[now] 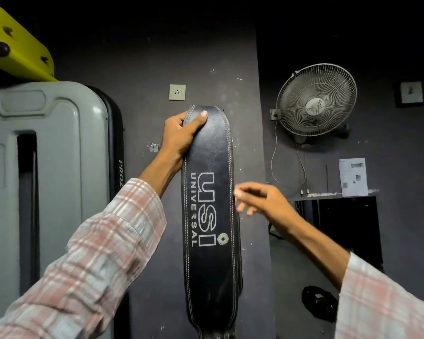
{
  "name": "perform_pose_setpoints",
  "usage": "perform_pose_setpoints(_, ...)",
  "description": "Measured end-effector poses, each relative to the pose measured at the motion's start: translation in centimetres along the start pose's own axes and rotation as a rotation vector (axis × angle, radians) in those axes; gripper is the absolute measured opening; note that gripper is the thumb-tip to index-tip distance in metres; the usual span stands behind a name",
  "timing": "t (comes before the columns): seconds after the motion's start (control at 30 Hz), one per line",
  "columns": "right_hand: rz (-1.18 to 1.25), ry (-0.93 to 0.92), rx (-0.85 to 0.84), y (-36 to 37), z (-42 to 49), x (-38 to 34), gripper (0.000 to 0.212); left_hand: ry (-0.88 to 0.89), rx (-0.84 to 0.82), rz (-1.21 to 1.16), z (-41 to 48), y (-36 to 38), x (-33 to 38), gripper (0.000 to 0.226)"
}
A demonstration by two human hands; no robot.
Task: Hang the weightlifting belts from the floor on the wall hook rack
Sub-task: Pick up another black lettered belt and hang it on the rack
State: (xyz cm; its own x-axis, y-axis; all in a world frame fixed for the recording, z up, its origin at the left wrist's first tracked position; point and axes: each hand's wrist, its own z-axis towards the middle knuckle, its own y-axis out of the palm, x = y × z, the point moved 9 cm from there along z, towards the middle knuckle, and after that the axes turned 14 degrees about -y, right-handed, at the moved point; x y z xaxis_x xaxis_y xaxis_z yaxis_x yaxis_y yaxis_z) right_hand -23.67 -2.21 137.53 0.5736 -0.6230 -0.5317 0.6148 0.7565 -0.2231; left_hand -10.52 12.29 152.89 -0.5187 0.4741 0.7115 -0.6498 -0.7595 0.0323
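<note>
One black leather USI weightlifting belt [209, 265] lies flat vs the dark wall [145, 57], doubled over at its top; we can't see any hook behind it. Our left hand [181, 135] clamps the top edge, thumb across the face. Our right hand [260, 199] sits just beside the right edge, fingers loose, holding nothing. Belt looks thick, stiff, fairly heavy & smooth, so we'd grip near the fold, over the stitched edge.

view: head cam, the only one | faces: square onto the wall [145, 57], wide-angle | range: we're close in, belt [209, 265] runs centre down to 6 o'clock | frame: fan [316, 101] at 2 o'clock, grey panel [59, 167] at 9, sleeves [103, 241] enter at 7 and 5
</note>
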Motion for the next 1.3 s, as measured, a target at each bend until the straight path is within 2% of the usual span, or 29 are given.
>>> perform_pose_setpoints(0.13,0.142,-0.02,0.083,0.2,6.4,-4.2,0.054,0.021,-0.076,-0.033,-1.2,1.1,-0.1,0.033)
perform_pose_setpoints(0.23,0.18,-0.079,0.174,0.1,10.0,-7.4,0.064,0.074,-0.108,0.002,-2.6,2.0,0.4,0.031)
perform_pose_setpoints(0.33,0.233,-0.087,0.239,0.0,11.6,-8.8,0.049,0.12,-0.1,0.079,-3.8,1.9,0.4,0.024)
perform_pose_setpoints(0.43,0.202,-0.09,0.23,1.0,11.1,-8.0,0.032,0.105,-0.071,0.152,-4.2,0.8,-0.2,0.018)
perform_pose_setpoints(0.47,0.172,-0.093,0.218,1.5,10.7,-7.5,0.035,0.087,-0.035,0.191,-4.2,0.2,-0.4,0.024)
perform_pose_setpoints(0.53,0.129,-0.1,0.176,2.5,9.9,-6.5,0.05,-0.053,0.021,0.209,-3.5,-1.0,-1.4,0.034)
perform_pose_setpoints(0.63,0.144,-0.144,0.133,3.5,8.2,-5.4,0.025,-0.345,-0.099,0.153,-3.0,-1.0,-3.9,0.041)
perform_pose_setpoints(0.77,0.118,-0.247,0.063,4.2,6.8,-4.8,0.019,-0.451,-0.167,0.136,-3.0,-0.7,-5.7,0.031)
perform_pose_setpoints(0.9,0.087,-0.274,-0.005,4.0,6.0,-5.0,0.018,-0.375,-0.157,0.104,-2.8,-0.3,-5.5,0.02)
perform_pose_setpoints(1.03,0.007,-0.122,0.03,3.0,7.2,-4.5,0.037,-0.273,-0.148,0.122,-3.0,0.4,-5.1,0.016)
perform_pose_setpoints(1.1,0.025,-0.037,0.062,2.4,8.3,-4.0,0.044,-0.249,-0.167,0.115,-3.5,1.0,-5.0,0.006)
perform_pose_setpoints(1.2,-0.003,-0.005,0.118,1.1,10.3,-3.8,0.048,-0.202,-0.25,0.165,-4.5,2.1,-5.2,0.022)
perform_pose_setpoints(1.3,0.054,-0.016,0.131,0.6,11.1,-3.7,0.032,-0.126,-0.298,0.24,-5.3,2.4,-5.0,0.028)
